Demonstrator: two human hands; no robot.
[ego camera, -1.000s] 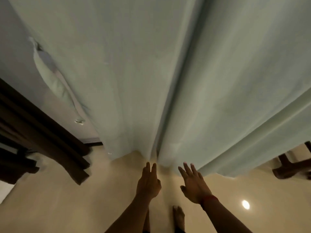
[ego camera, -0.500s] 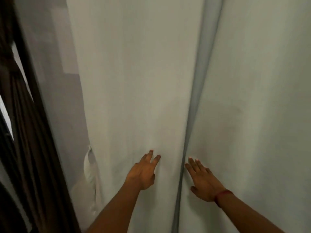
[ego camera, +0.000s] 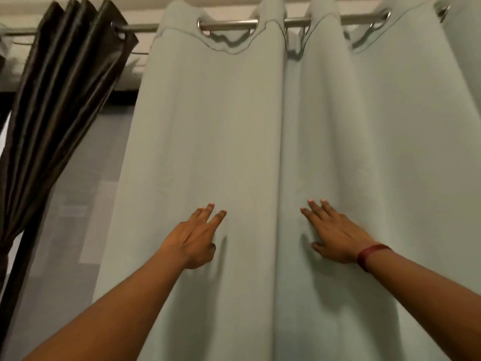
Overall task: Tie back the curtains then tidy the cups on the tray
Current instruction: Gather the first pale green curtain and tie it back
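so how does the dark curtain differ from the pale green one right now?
The dark curtain is bunched into tight pleats at the left end of the rod and gathered lower down; the pale green curtain hangs spread wide. The dark one looks glossy, the green one matte. Both hands, left hand and right hand, lie flat on the green one; none touches the dark one. Both hang by eyelets from the same rod.
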